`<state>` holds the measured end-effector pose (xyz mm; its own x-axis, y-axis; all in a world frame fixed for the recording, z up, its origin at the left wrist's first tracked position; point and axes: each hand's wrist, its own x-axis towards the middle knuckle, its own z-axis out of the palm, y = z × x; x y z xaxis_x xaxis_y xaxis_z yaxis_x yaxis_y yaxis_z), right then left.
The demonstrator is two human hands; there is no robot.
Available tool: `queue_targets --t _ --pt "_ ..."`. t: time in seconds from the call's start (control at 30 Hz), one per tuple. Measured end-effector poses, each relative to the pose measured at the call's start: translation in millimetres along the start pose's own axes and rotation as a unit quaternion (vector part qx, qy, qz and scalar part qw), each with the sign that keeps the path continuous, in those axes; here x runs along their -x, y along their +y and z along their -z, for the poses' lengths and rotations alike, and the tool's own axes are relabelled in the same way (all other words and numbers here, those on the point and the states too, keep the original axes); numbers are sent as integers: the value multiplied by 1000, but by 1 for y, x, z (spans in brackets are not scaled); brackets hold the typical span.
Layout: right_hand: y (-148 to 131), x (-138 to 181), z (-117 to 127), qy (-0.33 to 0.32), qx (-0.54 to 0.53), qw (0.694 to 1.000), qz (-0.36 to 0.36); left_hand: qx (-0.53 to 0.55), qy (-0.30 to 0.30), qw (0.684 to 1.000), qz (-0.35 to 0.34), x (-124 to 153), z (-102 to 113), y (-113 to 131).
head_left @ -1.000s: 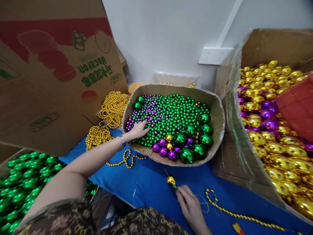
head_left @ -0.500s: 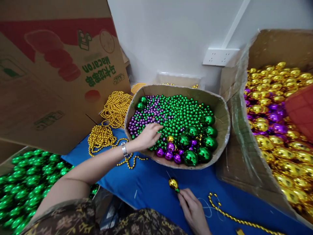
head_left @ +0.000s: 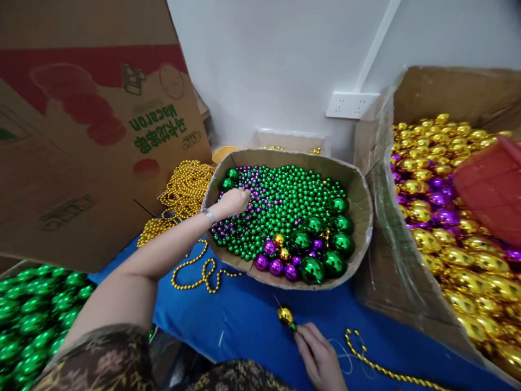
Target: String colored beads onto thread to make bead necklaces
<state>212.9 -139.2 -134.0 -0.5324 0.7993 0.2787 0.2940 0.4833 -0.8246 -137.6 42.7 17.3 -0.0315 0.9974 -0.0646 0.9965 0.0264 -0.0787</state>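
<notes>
Carton [head_left: 386, 277] beside bin [head_left: 358, 198], three o'clock; cloth [head_left: 240, 326] at six. My right hand [head_left: 319, 353] pinches strung beads [head_left: 285, 314]; left hand [head_left: 231, 204] — hold hidden, can't tell.

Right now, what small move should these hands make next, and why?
Perhaps the left hand should bring one of the purple beads to the needle-like tip: it is at those beads in the cardboard bin, while the right hand holds a gold ball with that tip sticking out.
</notes>
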Motion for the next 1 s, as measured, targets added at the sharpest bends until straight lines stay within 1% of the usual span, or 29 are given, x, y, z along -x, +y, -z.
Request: queue_targets --t 0.13,0.23,0.33,0.43,0.53,0.63,0.73,0.83,0.9,0.93,1.0 --pt "7 4 1 16 17 1000 6 -22 54 996 69 -35 11 -29" --pt "9 5 -1 6 22 1000 -6 -29 61 993 100 -52 7 -47" --pt "7 3 -3 -1 15 1000 -16 -6 58 991 120 -66 -5 -50" --pt "3 0 -5 -1 8 1000 -21 50 81 980 176 -81 -13 -47" --pt "1 -2 -6 -7 7 999 -34 111 95 962 229 -96 -11 -50" --pt "2 -2 -8 -8 10 999 -46 145 95 952 251 -106 -3 -56" --pt "3 0 -10 -8 12 999 -49 161 94 950 251 -108 5 -56" --pt "3 2 -11 -8 9 998 -54 181 118 947 239 -102 10 -46" --pt "3 2 -11 -10 8 998 -61 203 149 947 199 -97 13 -29" --pt "3 1 -11 -9 9 998 -63 221 167 946 166 -96 15 -17" --pt "2 -1 -10 -9 12 998 -68 269 204 937 89 -96 19 14"
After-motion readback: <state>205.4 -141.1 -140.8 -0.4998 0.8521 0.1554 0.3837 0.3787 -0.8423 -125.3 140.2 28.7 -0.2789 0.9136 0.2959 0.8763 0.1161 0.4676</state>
